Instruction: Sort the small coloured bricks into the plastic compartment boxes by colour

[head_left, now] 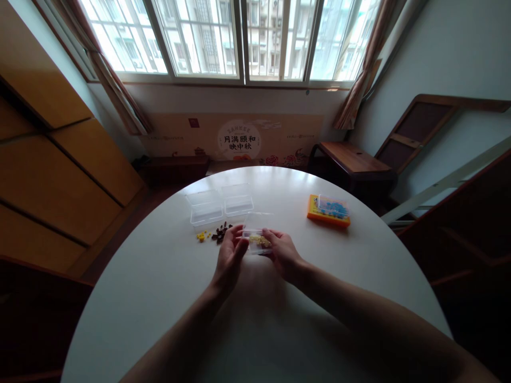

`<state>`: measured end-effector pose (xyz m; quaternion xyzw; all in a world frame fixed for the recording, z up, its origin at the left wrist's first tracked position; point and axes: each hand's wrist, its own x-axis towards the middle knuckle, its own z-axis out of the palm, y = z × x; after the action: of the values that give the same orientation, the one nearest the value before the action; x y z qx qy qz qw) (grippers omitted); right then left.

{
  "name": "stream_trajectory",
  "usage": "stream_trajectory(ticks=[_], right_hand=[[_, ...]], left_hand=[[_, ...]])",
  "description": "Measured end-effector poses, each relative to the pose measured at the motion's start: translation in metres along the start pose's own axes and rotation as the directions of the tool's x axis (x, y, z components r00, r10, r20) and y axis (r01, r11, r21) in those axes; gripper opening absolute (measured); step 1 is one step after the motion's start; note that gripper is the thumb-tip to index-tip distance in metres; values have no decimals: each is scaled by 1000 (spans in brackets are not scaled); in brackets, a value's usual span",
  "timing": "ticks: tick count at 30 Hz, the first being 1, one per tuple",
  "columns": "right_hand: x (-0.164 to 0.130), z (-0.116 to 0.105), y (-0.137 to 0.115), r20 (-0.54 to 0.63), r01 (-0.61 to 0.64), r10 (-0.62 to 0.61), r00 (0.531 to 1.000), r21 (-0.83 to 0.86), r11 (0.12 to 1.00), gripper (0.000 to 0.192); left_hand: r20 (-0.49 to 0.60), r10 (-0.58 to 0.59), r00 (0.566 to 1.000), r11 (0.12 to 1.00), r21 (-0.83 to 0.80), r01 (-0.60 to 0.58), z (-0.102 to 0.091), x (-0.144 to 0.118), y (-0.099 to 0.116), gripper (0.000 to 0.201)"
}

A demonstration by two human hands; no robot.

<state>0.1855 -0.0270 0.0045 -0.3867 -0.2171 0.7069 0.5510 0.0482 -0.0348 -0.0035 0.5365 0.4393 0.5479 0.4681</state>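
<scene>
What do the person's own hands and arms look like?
The left hand and right hand are bare, without gloves. The left forearm and right forearm narrow toward the hand and are also bare: no sleeve, watch or bracelet shows.

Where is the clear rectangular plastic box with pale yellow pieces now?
In the head view, the clear plastic box is near the centre, held between the left hand and right hand, just right of the small dark brown pieces.

I see one small clear plastic box (252,249), held between the left hand (230,252) and the right hand (284,251). Its transparent lid (260,215) appears opened at the far side, and small pale-yellow pieces (261,241) lie inside it.
</scene>
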Motion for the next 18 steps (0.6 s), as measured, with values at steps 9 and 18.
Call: stream_trajectory(ticks=[9,18], right_hand=[[16,32,8,-39,18,-11,999,186,982,8],[32,53,20,-98,-11,47,994,341,940,12]], left_hand=[[-45,201,979,968,161,-191,-6,5,-3,68],[-66,500,863,730,568,-380,-9,-1,0,59]])
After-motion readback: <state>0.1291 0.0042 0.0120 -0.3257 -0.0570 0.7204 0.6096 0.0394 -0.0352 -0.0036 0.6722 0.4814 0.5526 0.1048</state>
